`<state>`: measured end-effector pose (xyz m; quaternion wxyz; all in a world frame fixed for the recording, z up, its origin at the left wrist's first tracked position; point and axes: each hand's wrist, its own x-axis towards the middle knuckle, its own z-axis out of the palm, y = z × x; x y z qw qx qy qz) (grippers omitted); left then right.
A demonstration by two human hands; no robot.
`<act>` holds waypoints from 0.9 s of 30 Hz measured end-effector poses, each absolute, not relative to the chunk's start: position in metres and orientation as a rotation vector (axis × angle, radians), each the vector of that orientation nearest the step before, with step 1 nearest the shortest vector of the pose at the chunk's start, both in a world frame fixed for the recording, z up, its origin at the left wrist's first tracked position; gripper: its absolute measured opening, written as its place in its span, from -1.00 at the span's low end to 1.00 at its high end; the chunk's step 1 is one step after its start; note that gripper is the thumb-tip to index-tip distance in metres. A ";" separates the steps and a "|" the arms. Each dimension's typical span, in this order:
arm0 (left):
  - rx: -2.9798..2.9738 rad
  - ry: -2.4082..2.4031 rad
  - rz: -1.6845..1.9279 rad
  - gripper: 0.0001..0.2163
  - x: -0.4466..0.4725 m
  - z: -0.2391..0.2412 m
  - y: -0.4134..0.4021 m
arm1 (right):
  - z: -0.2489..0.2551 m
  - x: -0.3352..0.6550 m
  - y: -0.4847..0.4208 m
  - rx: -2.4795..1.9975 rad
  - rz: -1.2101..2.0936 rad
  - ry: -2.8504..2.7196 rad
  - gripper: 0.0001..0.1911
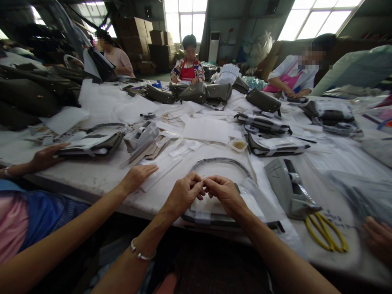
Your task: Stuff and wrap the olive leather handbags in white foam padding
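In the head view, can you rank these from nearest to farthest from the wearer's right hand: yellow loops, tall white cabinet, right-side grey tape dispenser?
1. Grey tape dispenser, right of the right hand.
2. Yellow loops, farther right.
3. Tall white cabinet, far back beyond the table.

Workshop, seemingly factory floor. Broad white table (94, 178) spreading across room, carrying many similar dark olive bags (192, 93), loose white sheets (205, 130). Several people working round it: worker in red apron (187, 72) facing from far side, worker in pink apron (289, 73) bending over dark item, neighbour in pink and blue (39, 216) reaching in at left. Cardboard boxes (134, 36) standing stacked behind. Large multi-pane windows (185, 18) letting daylight into dim, hall-like space.
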<state>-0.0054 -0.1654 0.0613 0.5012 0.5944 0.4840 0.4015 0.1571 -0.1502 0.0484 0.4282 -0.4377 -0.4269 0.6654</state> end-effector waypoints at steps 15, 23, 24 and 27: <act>1.501 1.208 1.042 -0.87 -0.012 0.074 -0.166 | 0.072 0.168 -0.163 -0.887 1.884 -1.092 -0.70; 1.420 0.911 0.884 -0.75 -0.022 0.075 -0.161 | 0.102 0.183 -0.159 -0.744 1.566 -1.172 -0.80; 1.428 0.995 0.951 -0.74 -0.027 0.069 -0.154 | 0.108 0.185 -0.156 -0.723 1.603 -1.127 -0.79; 1.532 1.421 1.033 -0.80 -0.045 0.042 -0.124 | 0.114 0.187 -0.139 -0.839 1.685 -1.102 -0.73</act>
